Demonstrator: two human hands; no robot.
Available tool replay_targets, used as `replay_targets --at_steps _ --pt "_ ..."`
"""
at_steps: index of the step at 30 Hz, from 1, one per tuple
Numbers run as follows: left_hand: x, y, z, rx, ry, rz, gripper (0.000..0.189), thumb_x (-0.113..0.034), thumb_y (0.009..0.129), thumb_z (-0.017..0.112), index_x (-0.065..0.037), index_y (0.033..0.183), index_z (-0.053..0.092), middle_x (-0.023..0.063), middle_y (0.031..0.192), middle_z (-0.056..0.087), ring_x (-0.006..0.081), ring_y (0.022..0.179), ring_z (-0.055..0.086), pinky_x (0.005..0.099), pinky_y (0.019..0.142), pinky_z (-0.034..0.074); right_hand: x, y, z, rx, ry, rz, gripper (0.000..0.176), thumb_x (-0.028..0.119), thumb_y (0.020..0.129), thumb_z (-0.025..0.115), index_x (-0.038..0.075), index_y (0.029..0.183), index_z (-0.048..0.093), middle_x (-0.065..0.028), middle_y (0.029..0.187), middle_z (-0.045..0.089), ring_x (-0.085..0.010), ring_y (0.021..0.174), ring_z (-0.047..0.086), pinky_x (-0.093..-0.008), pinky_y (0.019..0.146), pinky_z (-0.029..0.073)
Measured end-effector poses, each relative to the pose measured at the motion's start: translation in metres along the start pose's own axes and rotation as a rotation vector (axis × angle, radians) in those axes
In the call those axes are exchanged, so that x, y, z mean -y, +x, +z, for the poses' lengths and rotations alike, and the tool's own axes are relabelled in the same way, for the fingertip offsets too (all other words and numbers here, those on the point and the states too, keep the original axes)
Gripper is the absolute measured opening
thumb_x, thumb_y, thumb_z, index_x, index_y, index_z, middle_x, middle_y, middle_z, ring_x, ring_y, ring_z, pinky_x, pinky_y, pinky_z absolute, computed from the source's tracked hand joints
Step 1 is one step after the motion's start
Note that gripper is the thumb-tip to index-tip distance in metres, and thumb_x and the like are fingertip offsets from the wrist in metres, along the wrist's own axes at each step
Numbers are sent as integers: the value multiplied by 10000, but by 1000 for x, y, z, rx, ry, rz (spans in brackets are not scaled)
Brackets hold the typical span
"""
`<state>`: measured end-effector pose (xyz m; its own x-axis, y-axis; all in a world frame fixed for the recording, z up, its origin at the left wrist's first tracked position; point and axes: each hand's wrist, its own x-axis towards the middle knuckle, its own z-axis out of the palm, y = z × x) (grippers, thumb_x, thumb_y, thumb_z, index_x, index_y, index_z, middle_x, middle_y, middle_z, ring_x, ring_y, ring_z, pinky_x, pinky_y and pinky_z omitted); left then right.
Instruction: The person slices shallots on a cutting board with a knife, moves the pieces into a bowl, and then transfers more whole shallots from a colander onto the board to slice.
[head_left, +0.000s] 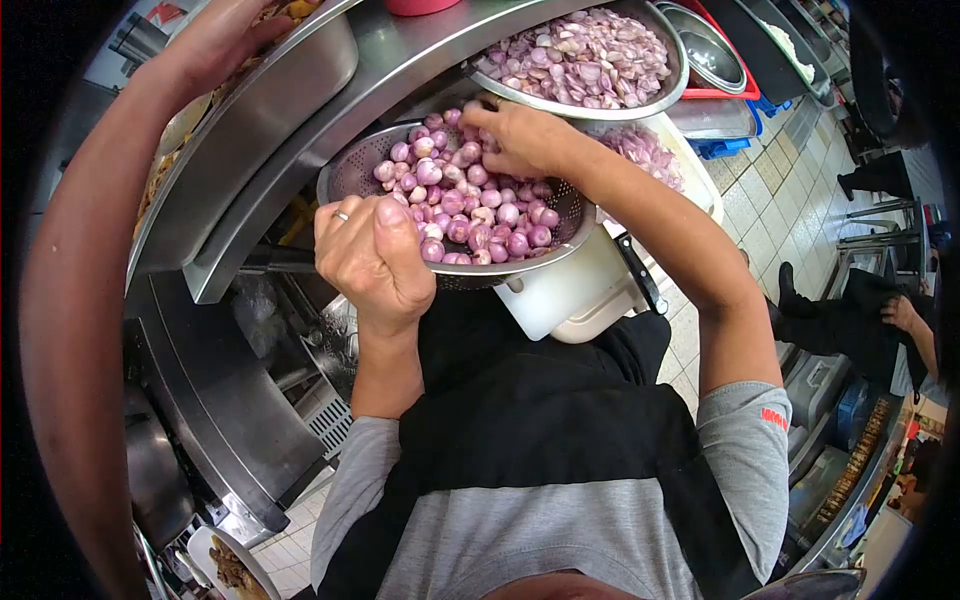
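Note:
A perforated metal colander [571, 228] full of small purple shallots [455, 201] sits in front of my body. My left hand [372, 258], with a ring on it, is closed at the colander's near-left rim, thumb toward the shallots; the fingertips are hidden. At the far side of the pile, my right hand [522, 140] has its fingers bent down around shallots, tips partly hidden. Beyond it is a metal bowl [681, 75] of sliced shallots [585, 62]. More slices [645, 155] lie on a white board [706, 187]. A black-handled knife [640, 272] rests to the right.
Another person's arm [85, 290] reaches along the left, its hand over a large metal pan [265, 120]. A steel counter edge [235, 225] curves beside the colander. Empty metal bowls [712, 55] stand at far right. Another person [850, 315] is across the tiled floor [775, 195].

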<state>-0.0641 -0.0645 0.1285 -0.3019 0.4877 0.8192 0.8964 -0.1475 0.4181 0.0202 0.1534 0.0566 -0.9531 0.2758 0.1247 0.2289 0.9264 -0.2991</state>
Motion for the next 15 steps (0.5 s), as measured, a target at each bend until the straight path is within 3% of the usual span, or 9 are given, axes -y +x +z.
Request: replay_targets --at_steps 2,5,7,10,12,13,15 --pt "1 2 -1 -38 -52 -24 378 -72 912 447 -28 537 462 79 500 419 236 460 407 370 566 320 -2 5 3 41 44 61 499 225 766 695 147 1228 524 -244 1138 616 -405 1031 631 -447 875 519" --pt "-3 6 -3 -22 20 -30 478 -118 963 362 -15 505 448 59 466 417 181 444 397 354 568 318 -4 6 15 -130 173 150 468 308 877 637 49 1241 497 -260 996 670 -426 970 647 -474 867 507" --pt "-1 5 -4 -19 21 -29 478 -120 964 360 -16 504 444 59 465 412 179 443 391 353 565 316 -7 5 16 -111 147 142 530 350 908 622 28 1298 465 -276 1011 668 -425 974 647 -479 872 502" --pt "0 5 -5 -19 17 -35 478 -124 963 359 -17 504 437 57 464 404 175 440 384 349 562 312 4 2 5 -148 142 150 569 364 913 616 84 1372 430 -256 1032 670 -434 957 651 -472 857 515" --pt "0 6 -5 -21 10 -43 477 -126 963 361 -17 504 434 55 463 401 175 439 381 346 561 311 26 -7 -20 165 -16 281 603 360 891 643 199 1423 408 -244 1240 597 -426 1053 627 -477 905 507" --pt "0 6 -5 -28 0 -46 477 -127 963 362 -18 503 431 54 463 398 174 440 380 345 560 309 31 -15 -21 167 -16 282 603 360 891 643 199 1423 408 -244 1240 597 -426 1053 627 -477 905 507" --pt "-1 7 -5 -32 -13 -51 477 -128 962 364 -18 502 428 53 462 394 173 440 378 343 559 308 39 -31 -24 77 -253 12 632 331 851 680 299 1424 414 -209 1462 408 -409 1230 524 -525 982 457"
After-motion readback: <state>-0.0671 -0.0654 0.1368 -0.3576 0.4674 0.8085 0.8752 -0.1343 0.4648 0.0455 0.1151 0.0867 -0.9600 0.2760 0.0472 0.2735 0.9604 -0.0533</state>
